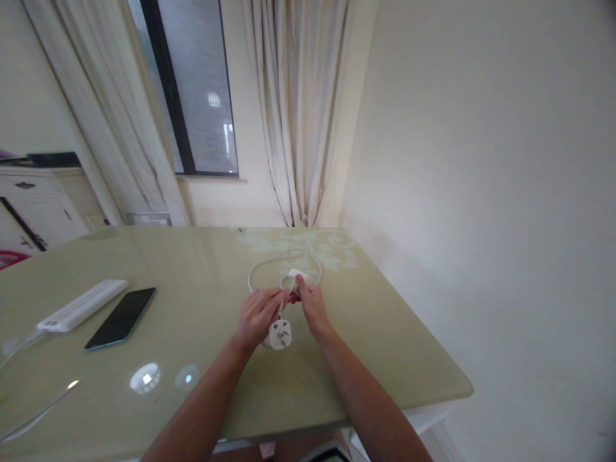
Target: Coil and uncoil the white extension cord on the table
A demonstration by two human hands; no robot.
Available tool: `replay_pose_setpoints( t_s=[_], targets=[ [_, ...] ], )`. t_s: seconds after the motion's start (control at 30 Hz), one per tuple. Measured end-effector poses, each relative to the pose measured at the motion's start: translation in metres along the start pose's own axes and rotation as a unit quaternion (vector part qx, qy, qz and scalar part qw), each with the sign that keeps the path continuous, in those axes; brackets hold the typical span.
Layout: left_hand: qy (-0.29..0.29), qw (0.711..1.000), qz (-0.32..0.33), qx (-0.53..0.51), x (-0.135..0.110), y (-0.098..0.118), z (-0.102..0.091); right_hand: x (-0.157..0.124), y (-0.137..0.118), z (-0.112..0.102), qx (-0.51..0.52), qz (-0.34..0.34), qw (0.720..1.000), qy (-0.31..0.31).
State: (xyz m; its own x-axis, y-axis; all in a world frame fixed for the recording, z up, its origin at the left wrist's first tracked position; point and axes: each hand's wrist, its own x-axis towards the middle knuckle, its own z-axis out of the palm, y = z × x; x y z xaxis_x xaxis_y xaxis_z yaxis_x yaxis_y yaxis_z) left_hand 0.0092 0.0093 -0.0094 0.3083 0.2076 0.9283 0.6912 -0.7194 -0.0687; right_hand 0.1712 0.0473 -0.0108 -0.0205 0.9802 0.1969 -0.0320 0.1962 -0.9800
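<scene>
Both my hands meet over the table, closed on a white power cord (260, 264). My left hand (257, 316) pinches it from the left, fingers pointing right. With the thumb raised, my right hand (310, 300) grips the cord close beside the left fingertips. A white plug (280, 334) with metal pins hangs just below my left fingers, pins facing me. Past my hands the cord makes a wide loop on the table. A small white piece (297, 274) shows behind my right thumb; its kind is partly hidden.
On the left of the glossy green table (385, 346) lie a white power strip (83, 306) and a dark phone (121, 318). Another white cord (41, 414) runs along the near left. A wall (481, 192) borders the right side; curtains (303, 109) hang behind.
</scene>
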Motion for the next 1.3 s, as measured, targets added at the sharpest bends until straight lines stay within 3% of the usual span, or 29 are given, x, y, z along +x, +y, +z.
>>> replay_pose_setpoints(
  t_s=[0.2, 0.47, 0.63, 0.83, 1.0, 1.13, 1.3],
  targets=[
    [0.031, 0.998, -0.061, -0.016, 0.0, 0.003, 0.004, -0.007, -0.008, 0.001, -0.102, -0.041, 0.992, 0.06],
    [0.039, 0.973, -0.211, -0.09, 0.008, 0.012, 0.012, -0.006, -0.004, 0.002, -0.134, -0.035, 0.989, 0.059],
    [0.067, 0.959, -0.249, -0.117, 0.01, 0.015, 0.013, -0.005, -0.006, -0.001, -0.153, -0.041, 0.982, 0.098],
    [0.043, 0.944, -0.288, -0.153, 0.008, 0.013, 0.02, -0.001, 0.001, 0.0, -0.15, -0.035, 0.985, 0.082],
    [0.054, 0.908, -0.321, -0.263, 0.008, 0.011, 0.026, 0.001, 0.002, 0.0, -0.136, -0.025, 0.988, 0.077],
    [0.066, 0.891, -0.364, -0.265, 0.005, 0.013, 0.029, 0.002, -0.001, -0.004, -0.152, -0.001, 0.983, 0.106],
    [0.072, 0.826, -0.476, -0.293, 0.01, 0.022, 0.025, 0.002, 0.002, -0.005, -0.099, 0.004, 0.986, 0.135]
  ],
)
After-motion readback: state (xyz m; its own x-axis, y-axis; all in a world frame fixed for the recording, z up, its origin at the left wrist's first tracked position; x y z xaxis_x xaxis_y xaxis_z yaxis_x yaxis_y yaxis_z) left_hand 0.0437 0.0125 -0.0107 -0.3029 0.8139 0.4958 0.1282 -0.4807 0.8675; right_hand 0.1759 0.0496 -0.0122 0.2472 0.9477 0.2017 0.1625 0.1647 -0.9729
